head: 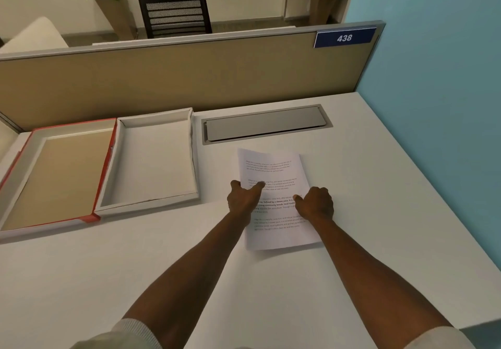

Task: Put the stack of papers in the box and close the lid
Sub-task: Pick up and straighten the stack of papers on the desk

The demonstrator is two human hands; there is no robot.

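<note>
A stack of printed white papers (273,169) lies flat on the white desk, right of centre. My left hand (242,199) grips its left edge, thumb on top of the sheets. My right hand (315,203) grips the right edge the same way. To the left stands the shallow white box (151,207), open with nothing inside. Its lid (107,156), red outside and brown inside, lies upside down against the box's left side.
A grey cable hatch (264,125) is set into the desk behind the papers. A tan partition (189,77) runs along the desk's back edge, with a blue wall (439,77) on the right. A black chair (174,12) stands beyond the partition.
</note>
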